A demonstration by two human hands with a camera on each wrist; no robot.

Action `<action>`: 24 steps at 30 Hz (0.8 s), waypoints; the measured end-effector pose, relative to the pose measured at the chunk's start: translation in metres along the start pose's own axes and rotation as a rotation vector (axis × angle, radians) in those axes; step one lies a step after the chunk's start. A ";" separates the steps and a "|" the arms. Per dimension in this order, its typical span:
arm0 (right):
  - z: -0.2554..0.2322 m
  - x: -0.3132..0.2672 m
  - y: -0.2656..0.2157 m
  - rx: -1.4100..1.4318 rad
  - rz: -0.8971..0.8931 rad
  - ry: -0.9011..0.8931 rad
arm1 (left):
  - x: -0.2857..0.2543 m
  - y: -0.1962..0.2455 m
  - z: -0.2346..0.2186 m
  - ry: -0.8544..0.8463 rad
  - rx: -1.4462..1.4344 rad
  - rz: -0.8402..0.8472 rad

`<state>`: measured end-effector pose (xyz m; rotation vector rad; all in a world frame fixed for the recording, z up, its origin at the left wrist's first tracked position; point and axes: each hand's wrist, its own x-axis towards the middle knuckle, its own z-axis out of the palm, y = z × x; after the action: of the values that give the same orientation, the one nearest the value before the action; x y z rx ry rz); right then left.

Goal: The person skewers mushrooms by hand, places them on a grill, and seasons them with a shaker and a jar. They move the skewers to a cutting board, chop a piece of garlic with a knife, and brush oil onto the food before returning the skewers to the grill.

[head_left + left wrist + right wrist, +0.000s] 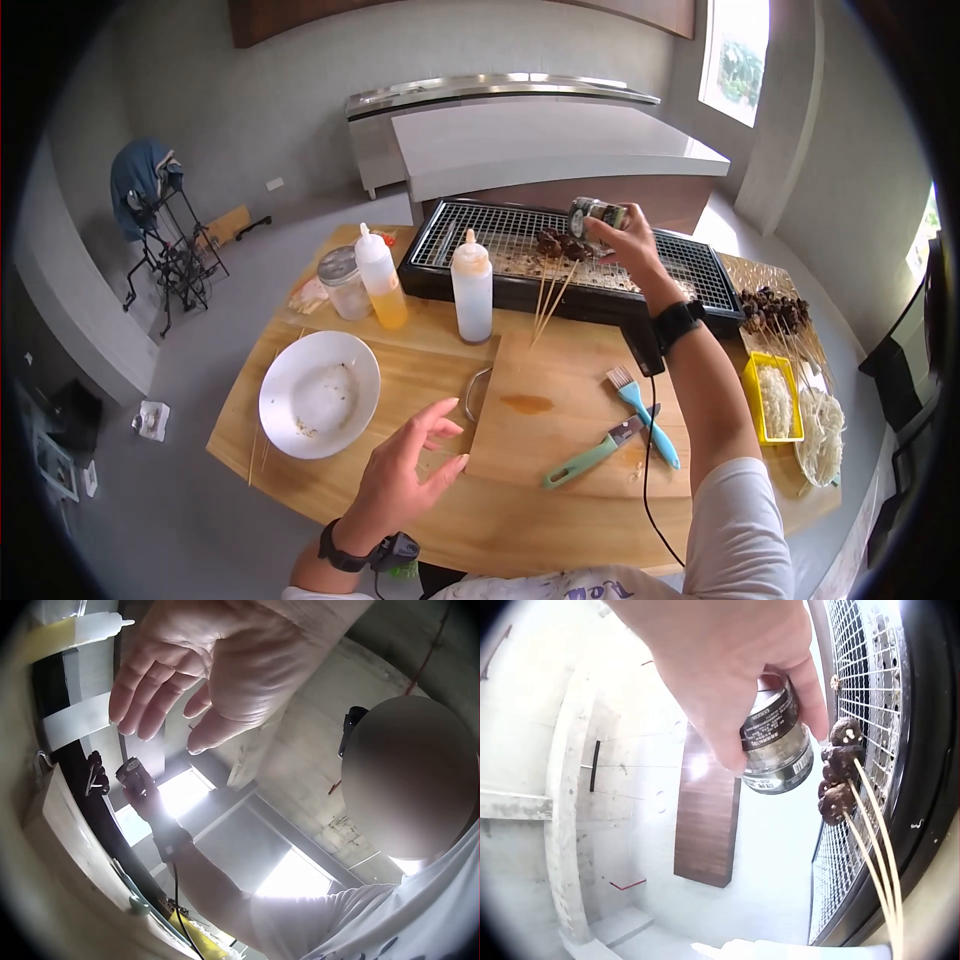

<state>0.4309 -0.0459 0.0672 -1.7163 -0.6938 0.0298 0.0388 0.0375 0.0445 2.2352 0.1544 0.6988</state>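
Observation:
My right hand [640, 250] grips a small seasoning jar [778, 750] with a printed black label, tipped on its side above the grill. Close by it, three skewers of dark browned pieces [840, 769] lie on the wire grate, pale bits on one piece. Their bare sticks [553, 300] reach over the grill's front edge toward the cutting board. Over the board's left edge my left hand [400, 475] hovers with its fingers loosely bent and holds nothing. Its palm and spread thumb show in the left wrist view.
Behind the board [520, 440] runs the long black grill [470, 225]. A brush [645, 415] and green-handled knife [590, 460] lie on the board. Left are two squeeze bottles [472, 290], a lidded jar [345, 285] and a white bowl [290, 400]. Right stands a yellow basket [752, 400].

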 end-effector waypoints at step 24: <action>-0.066 -0.031 -0.007 0.611 0.155 -0.182 | 0.158 -0.035 0.118 -0.246 0.757 -0.171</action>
<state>0.4278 -0.1178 0.0809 -1.1799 -0.6019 0.4651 0.2376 0.0354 0.0235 2.9529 0.5554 0.2795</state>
